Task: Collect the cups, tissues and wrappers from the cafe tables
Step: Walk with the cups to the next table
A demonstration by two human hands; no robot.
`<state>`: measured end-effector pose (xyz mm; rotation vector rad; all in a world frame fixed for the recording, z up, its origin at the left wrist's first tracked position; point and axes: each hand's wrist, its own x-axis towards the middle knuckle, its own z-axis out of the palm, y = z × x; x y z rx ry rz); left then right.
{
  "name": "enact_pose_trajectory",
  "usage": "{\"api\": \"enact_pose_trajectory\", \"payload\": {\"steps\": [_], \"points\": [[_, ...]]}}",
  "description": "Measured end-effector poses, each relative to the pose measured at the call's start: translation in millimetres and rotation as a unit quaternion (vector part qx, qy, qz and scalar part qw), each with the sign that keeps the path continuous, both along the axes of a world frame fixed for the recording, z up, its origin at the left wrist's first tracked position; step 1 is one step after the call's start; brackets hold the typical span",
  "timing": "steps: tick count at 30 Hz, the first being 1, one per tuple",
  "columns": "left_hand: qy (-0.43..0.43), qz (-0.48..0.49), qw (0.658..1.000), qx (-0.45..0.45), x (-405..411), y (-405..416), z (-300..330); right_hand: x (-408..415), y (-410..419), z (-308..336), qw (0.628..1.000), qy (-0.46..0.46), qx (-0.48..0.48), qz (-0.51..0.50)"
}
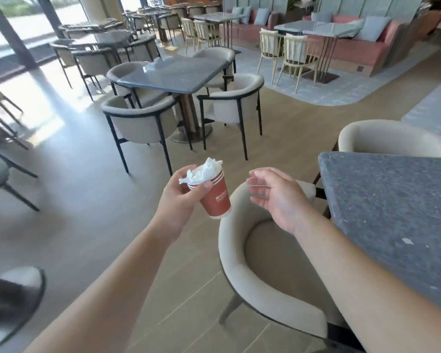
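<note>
The left hand [181,197] is gripping a red paper cup [215,197] near its rim, thumb across the front, and is holding it tilted in mid-air over the floor. Crumpled white tissue [205,170] is poking out of the cup's mouth. The right hand [273,193] is hovering just beside the cup, apart from it, fingers loosely spread and holding nothing, above a cream chair [262,284] at the grey stone table [392,215]. White lettering on the cup is reading "Hilton"; the smaller line beneath is too blurred to read.

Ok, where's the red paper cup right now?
In the head view, the red paper cup is centre frame, held in the left hand with tissue stuffed in its top, just left of the empty right hand above a chair back.
</note>
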<state>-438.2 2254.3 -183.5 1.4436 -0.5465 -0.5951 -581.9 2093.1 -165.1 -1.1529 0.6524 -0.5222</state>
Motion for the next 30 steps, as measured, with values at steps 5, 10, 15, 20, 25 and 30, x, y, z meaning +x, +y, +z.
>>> {"api": "enact_pose_trajectory", "payload": {"steps": [5, 10, 15, 20, 25, 30], "points": [[-0.012, 0.063, 0.998, 0.001, 43.0, 87.0, 2.8, 61.5, 74.6, 4.6, 0.998, -0.001, -0.01, 0.066], [-0.014, 0.13, 0.991, -0.003, 74.1, 161.7, 9.0, 116.9, 133.4, 11.8, 0.99, -0.001, -0.022, 0.138], [-0.004, 0.201, 0.979, -0.009, 91.8, 209.4, 12.0, 158.9, 173.6, 16.9, 0.977, -0.009, -0.027, 0.212], [-0.001, 0.263, 0.965, 0.0, 106.4, 234.8, 10.8, 203.4, 196.8, 17.1, 0.961, -0.015, -0.012, 0.274], [-0.005, 0.332, 0.943, 0.001, 128.8, 249.1, 15.1, 252.8, 213.2, 12.8, 0.937, -0.017, 0.008, 0.35], [0.0, 0.399, 0.916, 0.024, 153.1, 259.6, 21.7, 306.6, 216.9, 21.5, 0.908, -0.027, 0.021, 0.418]]}}
